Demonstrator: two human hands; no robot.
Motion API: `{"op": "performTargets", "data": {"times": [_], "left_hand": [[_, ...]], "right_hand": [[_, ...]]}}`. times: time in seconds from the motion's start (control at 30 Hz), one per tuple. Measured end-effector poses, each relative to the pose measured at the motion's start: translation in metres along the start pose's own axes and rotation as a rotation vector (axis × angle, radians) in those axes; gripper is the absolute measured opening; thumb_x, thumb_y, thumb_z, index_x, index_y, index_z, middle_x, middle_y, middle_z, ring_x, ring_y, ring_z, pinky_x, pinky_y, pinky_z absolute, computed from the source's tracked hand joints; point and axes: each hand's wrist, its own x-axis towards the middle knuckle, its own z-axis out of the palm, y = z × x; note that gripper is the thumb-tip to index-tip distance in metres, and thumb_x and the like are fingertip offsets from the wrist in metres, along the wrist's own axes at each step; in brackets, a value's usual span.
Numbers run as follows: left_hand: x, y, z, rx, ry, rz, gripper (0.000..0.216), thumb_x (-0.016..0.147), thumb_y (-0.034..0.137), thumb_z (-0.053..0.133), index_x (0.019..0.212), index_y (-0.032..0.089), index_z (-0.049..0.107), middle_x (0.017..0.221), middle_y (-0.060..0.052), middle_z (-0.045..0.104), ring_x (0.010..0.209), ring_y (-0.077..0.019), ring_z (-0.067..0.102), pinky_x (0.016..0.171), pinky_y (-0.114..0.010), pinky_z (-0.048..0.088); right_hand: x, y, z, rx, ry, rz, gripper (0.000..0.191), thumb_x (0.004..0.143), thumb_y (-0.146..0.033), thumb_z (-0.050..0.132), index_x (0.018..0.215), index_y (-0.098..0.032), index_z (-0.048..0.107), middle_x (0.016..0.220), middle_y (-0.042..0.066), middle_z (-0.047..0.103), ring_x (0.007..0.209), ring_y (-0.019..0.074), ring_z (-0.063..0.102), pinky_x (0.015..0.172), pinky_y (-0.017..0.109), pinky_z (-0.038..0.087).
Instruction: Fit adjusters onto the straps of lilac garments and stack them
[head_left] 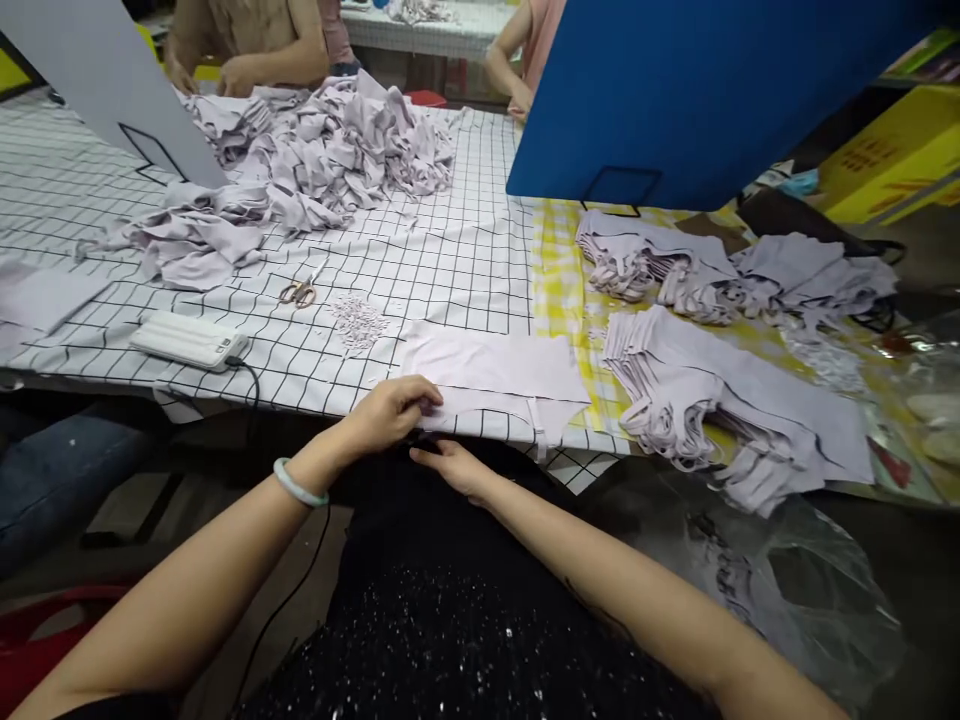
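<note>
A pale lilac cut garment piece lies flat at the front edge of the table, with a narrow strap hanging from its near side. My left hand is curled at its left end, fingertips pinched on the fabric. Just below the table edge, close to my left fingers, is my right hand; its fingers are bent around something dark and mostly hidden against my black top. A heap of tiny pale bits lies beyond my left hand, and scissors rest to its left.
A white power bank with a cable sits at the left. Stacked garment pieces lie at the right on yellow checked cloth. Behind are a large fabric pile, white and blue panels, and other people's arms.
</note>
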Motion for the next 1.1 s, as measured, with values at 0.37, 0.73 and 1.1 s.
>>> {"op": "performTargets", "data": {"times": [0.37,0.73,1.1], "left_hand": [[-0.031,-0.01,0.015,0.226,-0.026,0.248,0.032,0.087,0.014,0.066,0.117,0.024,0.069,0.13,-0.013,0.064,0.124,-0.026,0.058,0.102,-0.052,0.051],[-0.034,-0.013,0.023,0.298,0.008,0.233,0.022,0.094,0.021,0.061,0.11,0.026,0.075,0.131,-0.01,0.064,0.125,-0.0279,0.056,0.102,-0.052,0.05],[-0.01,0.021,0.003,-0.47,0.256,-0.244,0.022,0.095,0.029,0.055,0.108,0.018,0.07,0.102,-0.008,0.072,0.091,-0.0189,0.066,0.085,-0.037,0.055]], "right_hand": [[-0.123,-0.065,-0.014,-0.535,0.017,-0.116,0.033,0.092,-0.028,0.057,0.124,-0.028,0.065,0.073,-0.001,0.072,0.067,0.0183,0.064,0.071,0.034,0.051],[-0.037,-0.16,-0.036,-0.116,0.075,-0.402,0.02,0.075,-0.035,0.081,0.087,-0.02,0.077,0.075,0.002,0.073,0.078,0.0175,0.069,0.086,0.038,0.054],[-0.013,-0.129,-0.008,0.198,-0.014,-0.249,0.029,0.082,-0.044,0.074,0.096,-0.019,0.07,0.066,-0.005,0.06,0.049,0.006,0.052,0.054,0.021,0.048]]}}
